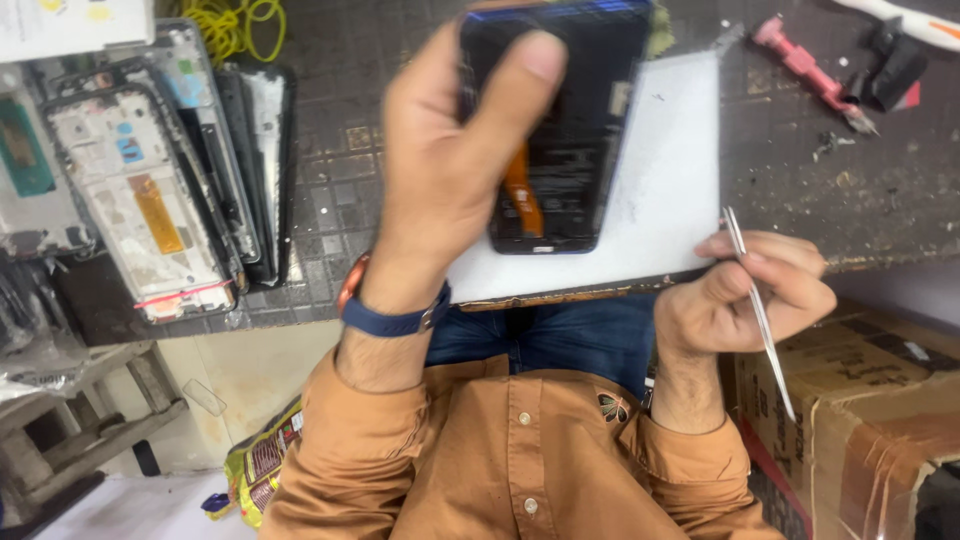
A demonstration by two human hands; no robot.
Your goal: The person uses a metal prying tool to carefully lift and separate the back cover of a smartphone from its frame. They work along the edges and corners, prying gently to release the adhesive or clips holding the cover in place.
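Stack of phone frames (150, 190) lies far left on the counter (880, 190), long axes running near-to-far, tilted slightly left. Yellow cable coil (235, 25) sits at the far edge beyond them.

Left hand (440, 170), centre-left, raised over the counter, blue-strapped watch (390, 318) on the wrist. Its fingers are clamped on a black phone screen assembly (565, 150): thumb pressed across the far-left corner, other fingers hidden behind it. Assembly's long axis runs near-to-far, roughly upright in view, back side facing the camera, orange flex cable (522, 195) running along that axis toward the near end. It sits above a white mat (665, 190) on the counter; whether it touches the mat can't be told.

Right hand (750, 295), at the near counter edge, fingers closed around metal tweezers (757, 310). Tweezers' long axis runs diagonally, one end far-left above the knuckles, the other near-right below the hand.

Red-handled tool (810, 70) lies far right on the counter. Cardboard box (870, 420) sits near right, below counter level.
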